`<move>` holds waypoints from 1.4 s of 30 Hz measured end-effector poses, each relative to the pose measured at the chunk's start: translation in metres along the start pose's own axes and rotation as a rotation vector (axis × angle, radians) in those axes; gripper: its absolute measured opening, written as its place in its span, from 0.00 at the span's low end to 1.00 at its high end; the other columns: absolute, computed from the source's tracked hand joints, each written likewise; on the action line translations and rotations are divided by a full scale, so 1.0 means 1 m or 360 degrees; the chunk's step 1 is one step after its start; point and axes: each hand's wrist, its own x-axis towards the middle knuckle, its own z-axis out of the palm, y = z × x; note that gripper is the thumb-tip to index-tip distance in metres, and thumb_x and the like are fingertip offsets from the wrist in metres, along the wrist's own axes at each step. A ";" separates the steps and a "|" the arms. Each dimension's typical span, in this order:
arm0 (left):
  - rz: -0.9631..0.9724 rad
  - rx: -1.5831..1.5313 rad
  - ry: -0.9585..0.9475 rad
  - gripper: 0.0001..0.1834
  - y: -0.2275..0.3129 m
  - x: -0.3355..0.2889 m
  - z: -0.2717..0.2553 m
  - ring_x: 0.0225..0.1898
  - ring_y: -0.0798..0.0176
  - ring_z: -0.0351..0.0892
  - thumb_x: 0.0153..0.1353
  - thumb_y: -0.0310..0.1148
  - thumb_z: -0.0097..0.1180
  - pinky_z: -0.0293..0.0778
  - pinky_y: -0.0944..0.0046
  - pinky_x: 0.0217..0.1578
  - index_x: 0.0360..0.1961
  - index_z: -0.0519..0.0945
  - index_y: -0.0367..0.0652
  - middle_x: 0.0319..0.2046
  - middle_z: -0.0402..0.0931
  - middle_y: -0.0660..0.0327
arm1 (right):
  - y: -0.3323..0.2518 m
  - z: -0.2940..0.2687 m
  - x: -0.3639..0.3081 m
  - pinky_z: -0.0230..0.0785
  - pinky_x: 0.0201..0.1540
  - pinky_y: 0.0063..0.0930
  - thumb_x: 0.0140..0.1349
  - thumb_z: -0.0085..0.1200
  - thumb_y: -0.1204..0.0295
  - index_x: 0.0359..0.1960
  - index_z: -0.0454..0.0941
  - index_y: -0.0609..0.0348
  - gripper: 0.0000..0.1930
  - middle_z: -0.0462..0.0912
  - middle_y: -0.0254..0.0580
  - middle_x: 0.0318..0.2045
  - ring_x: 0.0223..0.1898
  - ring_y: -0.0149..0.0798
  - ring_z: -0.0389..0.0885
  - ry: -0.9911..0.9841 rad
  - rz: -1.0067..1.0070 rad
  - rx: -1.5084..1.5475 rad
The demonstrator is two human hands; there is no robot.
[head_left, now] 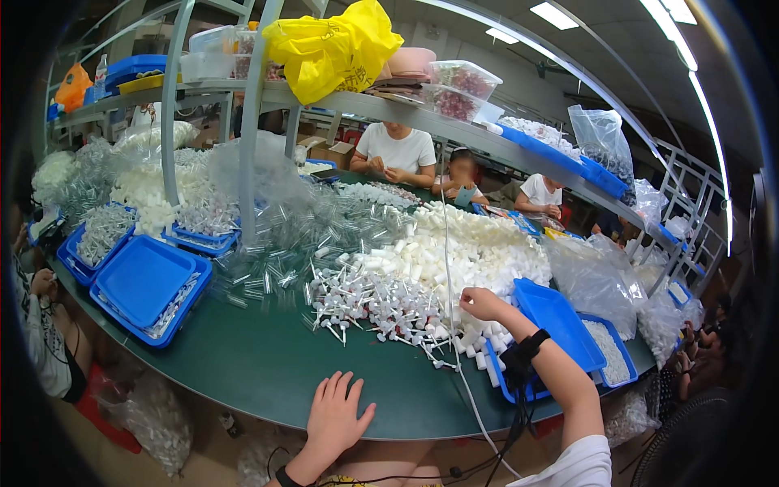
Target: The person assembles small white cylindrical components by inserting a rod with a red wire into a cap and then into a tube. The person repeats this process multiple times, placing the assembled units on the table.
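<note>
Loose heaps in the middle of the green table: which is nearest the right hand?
The heap of short white cylinders, around and beyond the right hand; the thin stick-like parts and clear tubes lie farther left.

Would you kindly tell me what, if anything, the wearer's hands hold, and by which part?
The left hand lies flat, holding nothing; whether the right hand holds anything cannot be told.
</note>
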 end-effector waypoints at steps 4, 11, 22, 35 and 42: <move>0.0022 -0.0041 0.0047 0.27 0.000 0.000 0.000 0.59 0.46 0.63 0.57 0.46 0.53 0.55 0.48 0.61 0.52 0.73 0.38 0.54 0.68 0.48 | -0.002 0.002 -0.001 0.72 0.40 0.41 0.53 0.51 0.66 0.31 0.79 0.62 0.12 0.82 0.54 0.30 0.36 0.54 0.80 0.0105 0.0085 0.0007; 0.0040 -0.0059 0.0080 0.26 -0.001 -0.001 -0.001 0.59 0.46 0.63 0.57 0.46 0.54 0.56 0.49 0.61 0.51 0.73 0.38 0.53 0.68 0.48 | -0.071 -0.044 -0.032 0.71 0.38 0.45 0.55 0.50 0.69 0.31 0.75 0.64 0.09 0.80 0.58 0.29 0.34 0.58 0.78 0.0290 0.0061 -0.0093; -0.0599 -0.2771 0.0282 0.26 0.000 -0.009 -0.049 0.59 0.64 0.65 0.68 0.45 0.40 0.58 0.58 0.61 0.59 0.66 0.37 0.55 0.70 0.57 | -0.303 -0.061 -0.107 0.68 0.36 0.40 0.58 0.52 0.74 0.36 0.70 0.61 0.07 0.76 0.48 0.29 0.34 0.52 0.77 0.0308 -0.1064 0.0673; -0.0771 -0.2983 0.0049 0.24 0.019 -0.064 -0.082 0.46 0.64 0.73 0.68 0.40 0.47 0.70 0.64 0.49 0.56 0.66 0.31 0.46 0.72 0.54 | -0.304 -0.009 -0.196 0.65 0.52 0.38 0.60 0.52 0.73 0.48 0.71 0.61 0.14 0.77 0.49 0.47 0.48 0.49 0.75 0.0148 -0.1015 0.1091; -0.0761 -0.3003 -0.0270 0.28 0.033 -0.074 -0.043 0.47 0.65 0.76 0.56 0.27 0.62 0.74 0.68 0.45 0.57 0.67 0.36 0.49 0.73 0.57 | -0.278 0.013 -0.233 0.69 0.48 0.36 0.58 0.53 0.77 0.45 0.74 0.63 0.13 0.79 0.47 0.44 0.46 0.49 0.76 0.0307 -0.0708 0.1430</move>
